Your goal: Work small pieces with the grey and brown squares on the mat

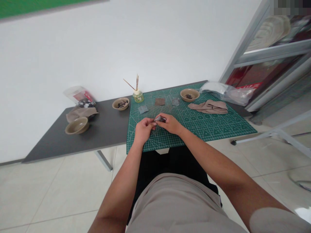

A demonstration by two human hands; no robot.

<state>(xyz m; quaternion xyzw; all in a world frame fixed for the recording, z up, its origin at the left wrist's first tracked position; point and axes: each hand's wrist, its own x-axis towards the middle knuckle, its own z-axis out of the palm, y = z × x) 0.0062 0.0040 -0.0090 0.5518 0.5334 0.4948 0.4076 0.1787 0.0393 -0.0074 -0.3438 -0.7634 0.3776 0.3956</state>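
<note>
My left hand (143, 128) and my right hand (169, 123) meet over a green cutting mat (206, 126), holding a small dark grey piece (159, 119) between their fingers. Its exact shape is partly hidden by my fingertips. Just beyond my hands lie a blue-grey square (143, 109) and a brown square (159, 101), both flat on the mat. A small clear glass piece (175, 101) stands to their right. A tan ceramic bowl (190, 94) holding dark pieces sits at the mat's far edge.
A folded beige cloth (208, 107) and a plastic bag (225, 93) lie at the right. On the grey table (97, 129) stand a bowl of dark pieces (120, 103), a glass jar with sticks (138, 96), a tan bowl (77, 125), a cloth (82, 113) and a clear bag (80, 97).
</note>
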